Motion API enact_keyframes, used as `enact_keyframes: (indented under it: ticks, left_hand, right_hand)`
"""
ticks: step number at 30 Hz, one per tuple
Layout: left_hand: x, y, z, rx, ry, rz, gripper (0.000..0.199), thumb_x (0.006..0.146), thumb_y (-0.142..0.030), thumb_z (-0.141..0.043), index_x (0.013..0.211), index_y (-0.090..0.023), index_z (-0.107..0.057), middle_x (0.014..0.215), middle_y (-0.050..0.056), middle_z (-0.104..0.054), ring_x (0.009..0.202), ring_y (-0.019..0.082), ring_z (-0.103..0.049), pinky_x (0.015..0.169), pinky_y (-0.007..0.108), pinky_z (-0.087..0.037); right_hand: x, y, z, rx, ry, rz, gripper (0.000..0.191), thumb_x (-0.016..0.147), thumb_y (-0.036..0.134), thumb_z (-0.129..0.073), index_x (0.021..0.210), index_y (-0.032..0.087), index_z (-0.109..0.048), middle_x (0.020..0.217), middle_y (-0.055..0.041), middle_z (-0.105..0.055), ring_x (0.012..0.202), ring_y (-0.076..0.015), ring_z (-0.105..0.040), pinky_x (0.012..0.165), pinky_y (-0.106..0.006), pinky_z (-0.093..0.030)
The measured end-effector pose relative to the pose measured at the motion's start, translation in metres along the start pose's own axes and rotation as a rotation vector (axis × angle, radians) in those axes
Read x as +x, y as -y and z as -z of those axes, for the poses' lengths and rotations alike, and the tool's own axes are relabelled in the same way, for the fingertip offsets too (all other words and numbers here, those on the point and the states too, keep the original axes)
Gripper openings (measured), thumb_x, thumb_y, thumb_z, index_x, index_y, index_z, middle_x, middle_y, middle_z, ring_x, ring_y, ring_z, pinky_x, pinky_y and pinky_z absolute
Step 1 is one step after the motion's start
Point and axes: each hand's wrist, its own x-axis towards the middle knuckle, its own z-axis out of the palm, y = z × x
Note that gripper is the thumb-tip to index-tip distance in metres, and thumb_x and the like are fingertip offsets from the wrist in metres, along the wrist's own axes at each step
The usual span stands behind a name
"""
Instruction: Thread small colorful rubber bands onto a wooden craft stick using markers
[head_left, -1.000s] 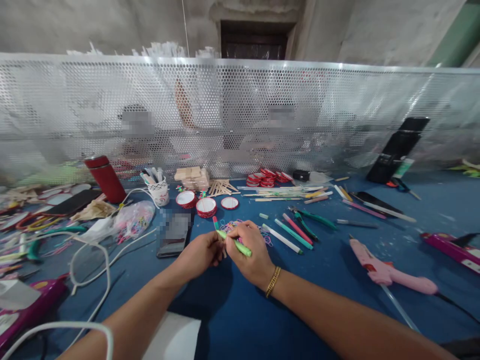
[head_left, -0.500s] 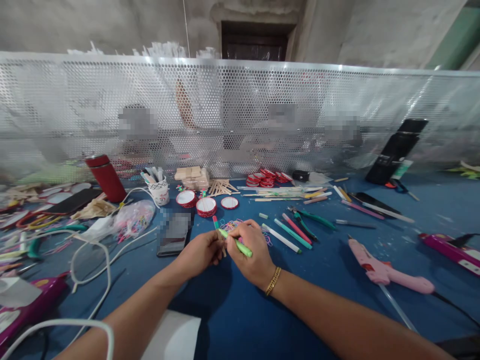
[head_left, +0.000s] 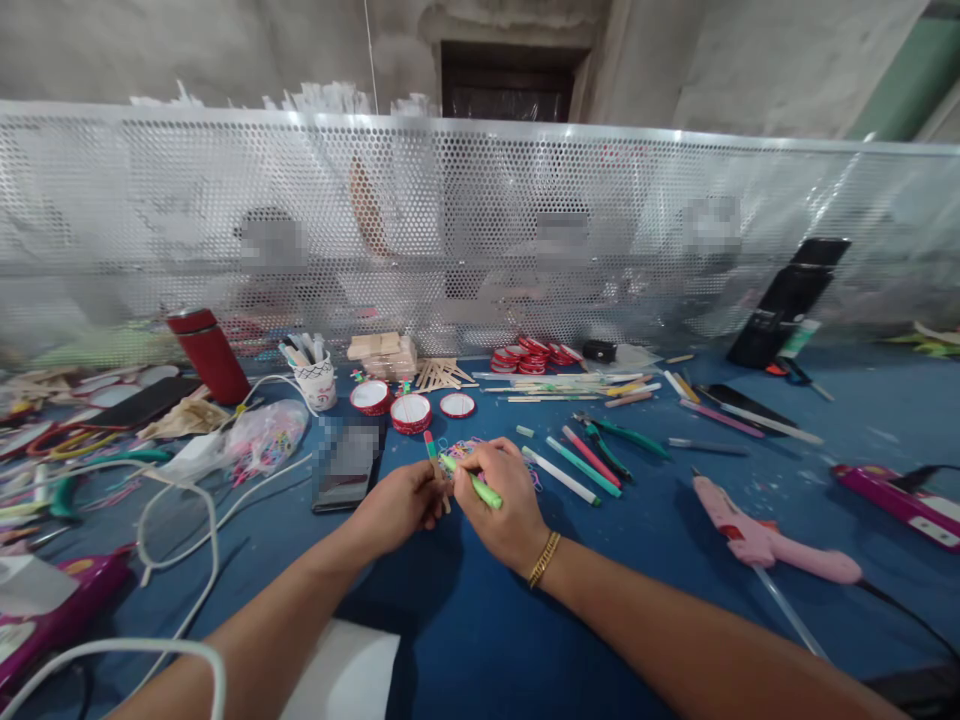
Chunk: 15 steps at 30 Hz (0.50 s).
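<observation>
My left hand (head_left: 405, 505) is closed on a slim wooden craft stick (head_left: 430, 445), whose upper end is coloured red and green. In my right hand (head_left: 504, 505), which wears a gold bracelet, is a light green marker (head_left: 486, 492). The marker's tip is at the stick, close to the coloured part; whether it touches cannot be made out. Behind my fingers lies a pile of colourful rubber bands (head_left: 469, 452), partly hidden. Right of my right hand are a loose marker cap (head_left: 525, 431), a white marker (head_left: 562, 476), a teal marker (head_left: 585, 466) and a red marker (head_left: 591, 455).
Red-rimmed discs (head_left: 411, 412), a paper cup of pens (head_left: 315, 385) and a phone (head_left: 347, 465) stand or lie beyond my left hand. Green-handled pliers (head_left: 600, 445) and a pink glue gun (head_left: 772, 540) lie right. A white cable (head_left: 216, 540) loops left. A perforated metal screen (head_left: 480, 180) spans the back.
The marker and the stick have shifted very slightly in my fingers, and more of the stick's red end shows. The whole view has moved a little. Both hands keep their hold.
</observation>
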Motion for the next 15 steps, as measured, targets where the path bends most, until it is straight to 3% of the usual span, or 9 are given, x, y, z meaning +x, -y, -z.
enact_keyframes:
  ticks: [15]
  left_hand:
    - [0.0008,-0.0002,-0.0001,0.019,-0.006,-0.050,0.020,0.085,-0.036,-0.047,0.079,-0.018,-0.051,0.064,-0.002,-0.057,0.051,0.010,-0.052,0.047,0.020,-0.037]
  right_hand:
    - [0.0004,0.0031,-0.0033,0.011,0.028,0.024,0.015,0.090,0.025,-0.046,0.077,0.021,-0.052,0.070,0.0012,-0.059,0.069,-0.0146,-0.053,0.090,-0.037,-0.036]
